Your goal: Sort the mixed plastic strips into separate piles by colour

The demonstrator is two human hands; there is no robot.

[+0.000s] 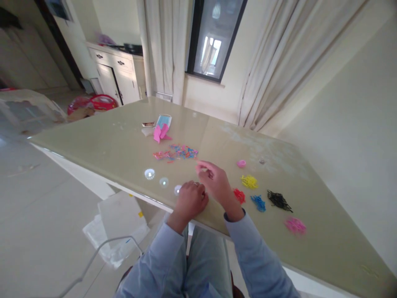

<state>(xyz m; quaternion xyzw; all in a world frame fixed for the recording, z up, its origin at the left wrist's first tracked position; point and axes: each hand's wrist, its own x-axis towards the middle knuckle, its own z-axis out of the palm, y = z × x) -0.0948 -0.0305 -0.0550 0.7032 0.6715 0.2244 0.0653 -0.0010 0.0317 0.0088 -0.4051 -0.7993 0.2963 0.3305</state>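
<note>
My left hand [191, 200] rests at the near edge of the table with its fingers curled; whatever it holds is hidden. Just beyond it, my right hand [214, 180] hovers with thumb and fingertips pinched together, and anything between them is too small to make out. Its fingertips are near the right end of a loose heap of mixed-colour small strips [178, 153]. Right of that hand lie sorted piles: yellow strips [249, 181], red strips [239, 196], blue strips [258, 203], black strips [279, 201] and blurred pink strips [295, 225].
A small pink cup-like thing [241, 164] stands behind the yellow pile. Farther left lie crumpled pink pieces [161, 133], a blue face mask [164, 120] and a small wrapper [148, 124]. White sheets [119, 221] lie on the floor, left of the table [93, 136].
</note>
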